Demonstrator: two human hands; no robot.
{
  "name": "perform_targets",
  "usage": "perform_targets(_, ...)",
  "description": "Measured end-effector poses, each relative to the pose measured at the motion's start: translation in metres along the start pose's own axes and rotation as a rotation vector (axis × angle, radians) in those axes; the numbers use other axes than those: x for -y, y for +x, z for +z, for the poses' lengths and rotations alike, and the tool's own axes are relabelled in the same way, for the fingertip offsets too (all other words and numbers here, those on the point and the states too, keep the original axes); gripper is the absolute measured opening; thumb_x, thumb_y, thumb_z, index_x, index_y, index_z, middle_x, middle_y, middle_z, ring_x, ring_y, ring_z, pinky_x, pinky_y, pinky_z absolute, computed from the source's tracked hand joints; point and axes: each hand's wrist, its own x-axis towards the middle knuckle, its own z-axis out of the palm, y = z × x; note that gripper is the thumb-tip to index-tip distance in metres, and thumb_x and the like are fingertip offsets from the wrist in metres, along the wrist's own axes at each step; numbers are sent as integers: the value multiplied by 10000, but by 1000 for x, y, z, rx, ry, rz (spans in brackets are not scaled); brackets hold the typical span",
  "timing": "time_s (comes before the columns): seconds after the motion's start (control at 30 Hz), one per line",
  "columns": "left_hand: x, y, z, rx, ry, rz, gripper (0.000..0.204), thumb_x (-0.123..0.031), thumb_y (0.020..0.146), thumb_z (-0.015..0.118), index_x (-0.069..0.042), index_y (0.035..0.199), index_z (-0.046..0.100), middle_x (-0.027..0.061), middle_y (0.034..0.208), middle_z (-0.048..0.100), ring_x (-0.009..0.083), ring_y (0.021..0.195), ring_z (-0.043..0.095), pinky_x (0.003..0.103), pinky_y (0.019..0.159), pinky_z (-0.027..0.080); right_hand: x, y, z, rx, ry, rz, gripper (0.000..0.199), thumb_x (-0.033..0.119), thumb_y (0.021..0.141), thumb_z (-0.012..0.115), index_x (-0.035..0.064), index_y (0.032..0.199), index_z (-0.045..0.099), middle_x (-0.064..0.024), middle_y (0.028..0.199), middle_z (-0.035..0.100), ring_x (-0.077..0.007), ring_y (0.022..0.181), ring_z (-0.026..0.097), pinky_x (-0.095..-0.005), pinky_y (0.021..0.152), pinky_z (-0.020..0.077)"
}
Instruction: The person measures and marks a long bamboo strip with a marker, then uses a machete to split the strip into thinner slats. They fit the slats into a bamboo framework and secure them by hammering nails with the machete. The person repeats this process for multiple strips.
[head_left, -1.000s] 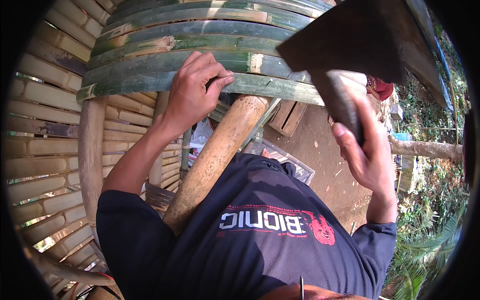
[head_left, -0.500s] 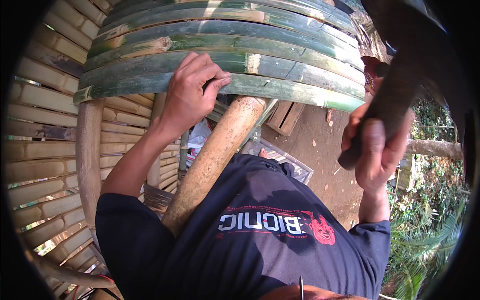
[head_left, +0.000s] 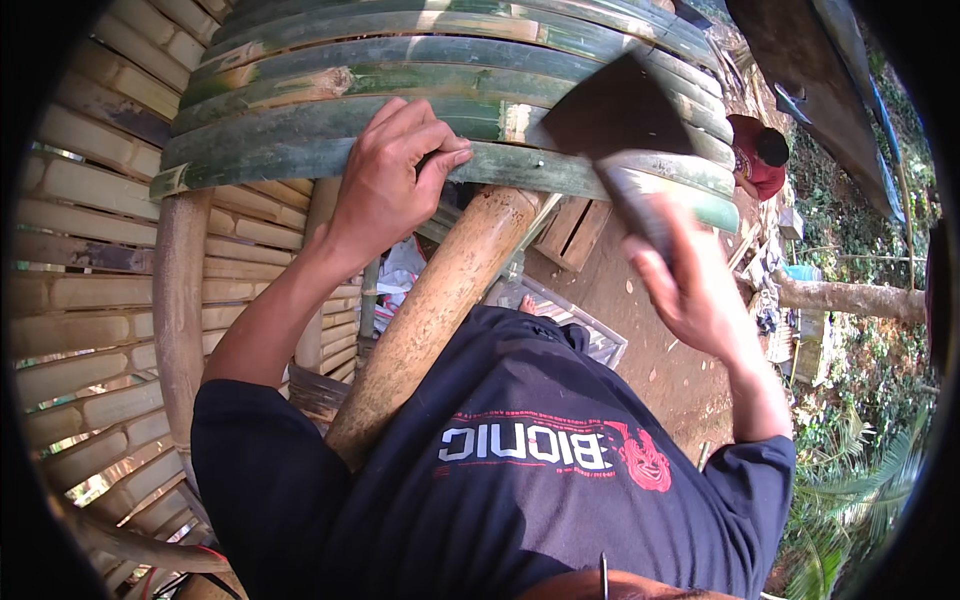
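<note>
at the edge of the bamboo slats (head_left: pixel 330 110), our left hand (head_left: pixel 395 180) is curled closed over the lowest green slat (head_left: pixel 300 160), pinning it. our right hand (head_left: pixel 690 290) is wrapped tight round the handle of a cleaver (head_left: pixel 610 115), blade against the slat end. we judge the trimming step in hand; next calls for a controlled stroke clear of the fingers. a bamboo post (head_left: pixel 430 310) stands below.

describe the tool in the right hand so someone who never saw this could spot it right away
Start at the row of green bamboo slats curving across the top. The left hand grips the lowest slat's edge; to its right, the right hand holds up a cleaver-like blade. It is the only dark, flat, broad thing lying against the green bamboo.
</note>
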Motion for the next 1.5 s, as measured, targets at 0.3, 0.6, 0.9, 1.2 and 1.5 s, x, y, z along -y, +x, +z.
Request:
perform_targets(0.3,-1,2,3,-28,10,-12,51,-19,784,724,4,812,688,95,747,574,258,751,529,371,689,438,-6,1,4,-71,-89,-116,452,232,982,589,5,1344,444,-102,848,594,-208,670,566,-318,593,449)
perform_targets(0.6,21,-29,-34,-100,153,-40,236,-137,761,785,-45,962,703,104,990,640,280,976,583,402,877,458,-51,-39,11,-630,271,408,194,125,902,722,33,1060,658,39,755,561,-34,609,446,-196,555,340)
perform_targets(0.9,77,-100,-91,-194,532,-205,506,-232,773,782,-191,1264,665,64,1317,612,281,1291,514,505,1149,311,-141,-46,10,-819,317,356,437,307,940,690,35,1261,570,-9,822,588,-49,608,523,-204,499,358)
perform_targets(1.2,56,-94,-97,-233,373,-331,435,-165,830,756,-116,1252,664,90,1319,612,240,1260,541,445,1129,344,-123,-35,20,-968,277,166,433,264,937,697,9,1262,570,-40,1039,654,-74,657,513,-226,576,440)
perform_targets(1.5,-191,-40,-92,-531,42,210,61,-164,834,646,-125,820,692,36,821,672,114,679,577,287,580,472,-88,-26,-16,-1000,627,-13,163,145,977,628,8,1029,558,-53,790,569,-80,597,485,-224,558,406)
